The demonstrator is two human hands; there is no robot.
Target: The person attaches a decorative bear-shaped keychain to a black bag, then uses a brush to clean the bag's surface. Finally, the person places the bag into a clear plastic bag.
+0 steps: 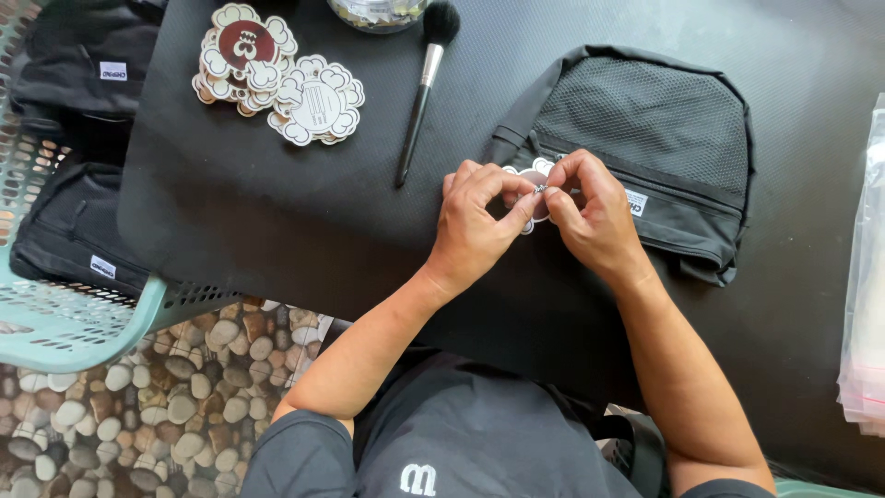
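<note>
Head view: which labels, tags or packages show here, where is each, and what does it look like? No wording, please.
Hang tags: stacked at the table's upper left, flower-shaped, white edges, one dark red centre.
Held tag: between left hand and right hand, white scalloped edge, mostly hidden.
Bag label: small white rectangle on the black mesh bag.
Basket labels: white rectangles on black bags in the green basket.
Plastic packets: clear, right edge.

black table (258, 212), bag (664, 138), tags (277, 74), brush (421, 92)
</note>
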